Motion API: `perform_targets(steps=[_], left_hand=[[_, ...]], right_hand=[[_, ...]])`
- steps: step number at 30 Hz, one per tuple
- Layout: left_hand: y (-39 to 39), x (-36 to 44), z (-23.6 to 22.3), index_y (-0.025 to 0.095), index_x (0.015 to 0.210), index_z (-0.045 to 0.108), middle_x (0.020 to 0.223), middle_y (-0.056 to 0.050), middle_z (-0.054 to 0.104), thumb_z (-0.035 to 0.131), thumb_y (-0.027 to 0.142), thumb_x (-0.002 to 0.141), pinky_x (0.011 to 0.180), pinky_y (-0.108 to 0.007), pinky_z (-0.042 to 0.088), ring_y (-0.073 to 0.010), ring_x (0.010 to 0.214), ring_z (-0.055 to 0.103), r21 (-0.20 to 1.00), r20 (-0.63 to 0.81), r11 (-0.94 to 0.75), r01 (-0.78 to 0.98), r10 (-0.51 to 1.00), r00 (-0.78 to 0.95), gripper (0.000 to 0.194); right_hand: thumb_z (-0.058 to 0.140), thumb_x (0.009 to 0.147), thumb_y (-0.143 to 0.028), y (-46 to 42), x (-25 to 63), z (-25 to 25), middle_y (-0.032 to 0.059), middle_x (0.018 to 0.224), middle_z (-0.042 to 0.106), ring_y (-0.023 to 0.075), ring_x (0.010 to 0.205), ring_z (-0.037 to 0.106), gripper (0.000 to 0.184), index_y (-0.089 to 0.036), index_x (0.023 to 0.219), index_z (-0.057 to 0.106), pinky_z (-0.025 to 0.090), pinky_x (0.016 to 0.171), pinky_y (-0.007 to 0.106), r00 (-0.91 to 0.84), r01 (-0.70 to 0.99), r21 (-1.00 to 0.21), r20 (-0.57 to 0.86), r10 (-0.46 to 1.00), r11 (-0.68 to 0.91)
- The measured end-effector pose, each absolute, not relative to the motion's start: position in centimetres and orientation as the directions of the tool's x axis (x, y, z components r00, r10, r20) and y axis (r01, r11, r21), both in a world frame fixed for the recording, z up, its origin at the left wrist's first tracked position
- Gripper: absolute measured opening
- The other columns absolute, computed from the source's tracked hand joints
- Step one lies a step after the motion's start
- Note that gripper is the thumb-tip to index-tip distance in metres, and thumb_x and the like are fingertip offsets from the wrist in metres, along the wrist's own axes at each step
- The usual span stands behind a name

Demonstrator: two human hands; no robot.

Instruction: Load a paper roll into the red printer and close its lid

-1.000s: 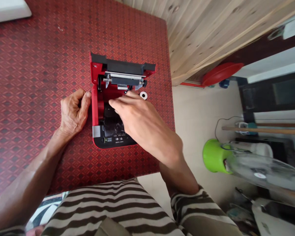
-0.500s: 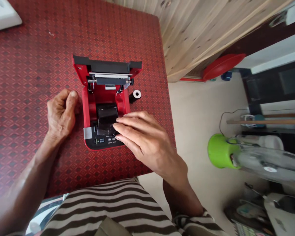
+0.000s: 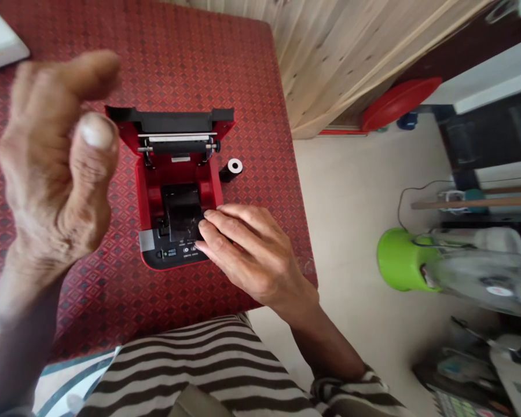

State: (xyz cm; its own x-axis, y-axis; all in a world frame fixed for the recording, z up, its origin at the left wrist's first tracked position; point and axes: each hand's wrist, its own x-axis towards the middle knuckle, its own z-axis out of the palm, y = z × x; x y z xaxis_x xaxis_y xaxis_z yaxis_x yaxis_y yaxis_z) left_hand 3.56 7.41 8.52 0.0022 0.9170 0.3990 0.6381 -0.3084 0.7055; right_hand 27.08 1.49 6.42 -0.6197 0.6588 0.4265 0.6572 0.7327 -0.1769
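A red and black receipt printer [image 3: 145,194] stands on the table with its lid raised. In its bay lies a roll in shiny black wrap [image 3: 183,200], whose loose end hangs over the front panel. My right hand [image 3: 252,255] is at the printer's front right corner, fingers together and closed on the edge of that black wrap; the fingertips partly hide it. My left hand [image 3: 56,156] is lifted to the left of the printer, near the camera, thumb apart from the loosely bent fingers, with nothing in it.
A small black-wrapped roll with a white end [image 3: 233,169] stands right of the printer. A white object [image 3: 2,43] is at the table's far left corner. Wood panelling [image 3: 321,58] borders the table [image 3: 260,75]. On the floor to the right is a green bucket-like item [image 3: 399,260].
My left hand has risen from the table beside the printer, up and left toward the camera, and its fist has loosened. My right hand stays at the black wrap. The view has shifted slightly.
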Motion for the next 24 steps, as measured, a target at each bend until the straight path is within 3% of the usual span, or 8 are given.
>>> perform_targets(steps=[3, 10, 14, 18, 24], left_hand=[[7.3, 3.2, 8.7, 0.017, 0.148, 0.055, 0.135, -0.008, 0.065, 0.03, 0.05, 0.106, 0.115, -0.047, 0.042, -0.0256, 0.128, 0.058, 0.544, 0.433, -0.456, 0.705, 0.872, 0.23, 0.059], [5.3, 2.7, 8.1, 0.025, 0.141, 0.064, 0.131, -0.007, 0.068, 0.037, 0.05, 0.103, 0.113, -0.05, 0.042, -0.0301, 0.128, 0.059, 0.516, 0.45, -0.499, 0.696, 0.85, 0.276, 0.052], [3.5, 2.7, 7.0, 0.03, 0.145, 0.06, 0.129, -0.011, 0.067, 0.046, 0.049, 0.1, 0.106, -0.052, 0.045, -0.0329, 0.121, 0.062, 0.492, 0.471, -0.566, 0.661, 0.812, 0.345, 0.052], [1.8, 2.6, 5.7, 0.037, 0.154, 0.049, 0.128, -0.013, 0.065, 0.051, 0.047, 0.098, 0.099, -0.053, 0.048, -0.0356, 0.119, 0.063, 0.432, 0.458, -0.599, 0.675, 0.79, 0.408, 0.057], [0.8, 2.5, 4.1, 0.029, 0.156, 0.047, 0.125, -0.018, 0.066, 0.062, 0.05, 0.092, 0.093, -0.052, 0.048, -0.0388, 0.115, 0.065, 0.313, 0.464, -0.657, 0.686, 0.736, 0.493, 0.069]], right_hand=[[0.07, 0.094, -0.016, 1.4, 27.1, 6.4, 0.0083, 0.112, 0.079, 0.0235, 0.108, 0.069, 0.015, -0.011, 0.108, 0.073, 0.057, 0.089, 0.037, -0.626, 0.651, -0.142, 0.454, 0.633, 0.746], [0.065, 0.096, -0.013, 1.0, 27.2, 6.7, 0.0079, 0.114, 0.079, 0.0224, 0.11, 0.066, 0.012, -0.017, 0.103, 0.074, 0.057, 0.086, 0.036, -0.65, 0.642, -0.114, 0.442, 0.618, 0.758], [0.065, 0.096, -0.015, 0.8, 27.3, 6.6, 0.0089, 0.111, 0.079, 0.0234, 0.107, 0.067, 0.013, -0.015, 0.104, 0.075, 0.056, 0.085, 0.037, -0.666, 0.652, -0.046, 0.442, 0.601, 0.756], [0.066, 0.097, -0.019, 0.3, 27.3, 6.4, 0.0093, 0.115, 0.078, 0.0234, 0.111, 0.067, 0.015, -0.015, 0.109, 0.075, 0.056, 0.09, 0.038, -0.65, 0.671, -0.054, 0.435, 0.623, 0.739], [0.069, 0.096, -0.021, -0.2, 27.3, 5.8, 0.0084, 0.115, 0.08, 0.023, 0.111, 0.069, 0.02, -0.012, 0.113, 0.074, 0.057, 0.092, 0.039, -0.61, 0.692, -0.082, 0.466, 0.641, 0.717]])
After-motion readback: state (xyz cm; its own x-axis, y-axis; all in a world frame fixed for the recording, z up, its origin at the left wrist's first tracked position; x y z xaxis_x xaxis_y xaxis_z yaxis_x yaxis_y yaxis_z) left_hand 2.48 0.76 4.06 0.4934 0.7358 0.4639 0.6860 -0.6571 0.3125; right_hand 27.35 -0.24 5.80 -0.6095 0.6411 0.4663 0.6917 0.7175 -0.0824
